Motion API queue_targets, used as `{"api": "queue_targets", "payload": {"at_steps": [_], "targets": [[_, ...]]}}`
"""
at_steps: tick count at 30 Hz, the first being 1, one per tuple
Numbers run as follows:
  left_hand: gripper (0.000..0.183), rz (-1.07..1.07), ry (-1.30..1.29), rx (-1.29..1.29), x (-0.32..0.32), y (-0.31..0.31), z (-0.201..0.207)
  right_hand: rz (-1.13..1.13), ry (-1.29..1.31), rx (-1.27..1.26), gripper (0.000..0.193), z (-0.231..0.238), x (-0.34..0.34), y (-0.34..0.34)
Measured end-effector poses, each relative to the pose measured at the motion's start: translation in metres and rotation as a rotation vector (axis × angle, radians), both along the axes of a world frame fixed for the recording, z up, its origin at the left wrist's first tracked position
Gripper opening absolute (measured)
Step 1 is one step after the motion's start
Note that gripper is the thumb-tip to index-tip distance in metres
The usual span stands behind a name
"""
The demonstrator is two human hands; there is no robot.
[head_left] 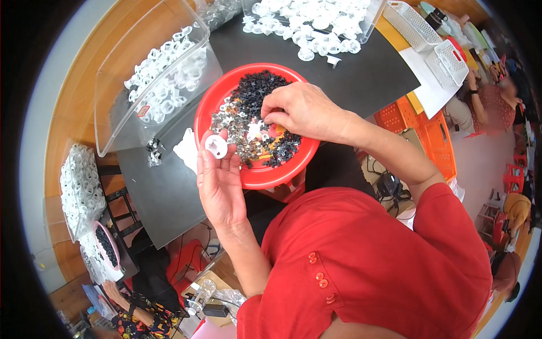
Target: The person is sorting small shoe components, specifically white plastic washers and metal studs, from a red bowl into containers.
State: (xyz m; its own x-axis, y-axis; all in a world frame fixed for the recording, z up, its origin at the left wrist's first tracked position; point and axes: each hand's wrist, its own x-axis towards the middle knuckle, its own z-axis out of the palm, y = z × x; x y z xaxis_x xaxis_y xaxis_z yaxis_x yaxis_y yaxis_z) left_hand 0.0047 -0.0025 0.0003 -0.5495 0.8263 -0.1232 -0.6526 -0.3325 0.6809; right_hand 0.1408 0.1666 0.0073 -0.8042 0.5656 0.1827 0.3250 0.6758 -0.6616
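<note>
My left hand (221, 195) is palm up at the near left rim of a red round basin (309, 162). Its thumb and fingers grip a white round plastic piece (216, 146) with an opening in its middle. My right hand (310, 110) is over the basin, thumb and fingertips pinched together just above the contents. Whatever lies between those fingertips is too small or hidden to make out. Inside the basin, small black parts (254, 87) are heaped at the far side, with silvery small parts (227, 121) to the left and more black parts (285, 150) near the right.
A clear plastic bin (107, 113) with white ring-shaped pieces stands left on the dark table (389, 79). More white pieces (319, 22) spill from a container at the back. White baskets (415, 25) and an orange crate (426, 135) are to the right. A co-worker's hand (116, 294) shows lower left.
</note>
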Motion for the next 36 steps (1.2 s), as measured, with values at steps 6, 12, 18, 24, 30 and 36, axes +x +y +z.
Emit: {"api": "queue_targets", "payload": {"at_steps": [6, 12, 18, 24, 30, 36], "targets": [[0.04, 0.006, -0.009, -0.017, -0.003, -0.002, 0.0, 0.217, 0.033, 0.155, 0.006, -0.002, -0.002, -0.009], [0.038, 0.008, 0.108, -0.06, 0.001, 0.0, 0.007, 0.311, -0.11, 0.238, 0.009, -0.006, -0.006, -0.012], [0.026, 0.086, 0.331, -0.166, 0.008, 0.005, 0.007, 0.275, 0.177, -0.017, 0.011, 0.001, -0.007, -0.007], [0.018, 0.061, 0.606, -0.246, 0.019, 0.013, 0.004, 0.249, 0.371, -0.778, 0.015, 0.02, -0.009, -0.017], [0.015, 0.091, 0.604, -0.276, 0.021, 0.016, 0.005, 0.303, 0.42, -0.806, 0.014, 0.008, -0.01, -0.016], [0.009, 0.073, 0.513, -0.213, 0.021, 0.017, 0.004, 0.329, 0.411, -0.839, 0.014, 0.007, -0.011, -0.017]]}}
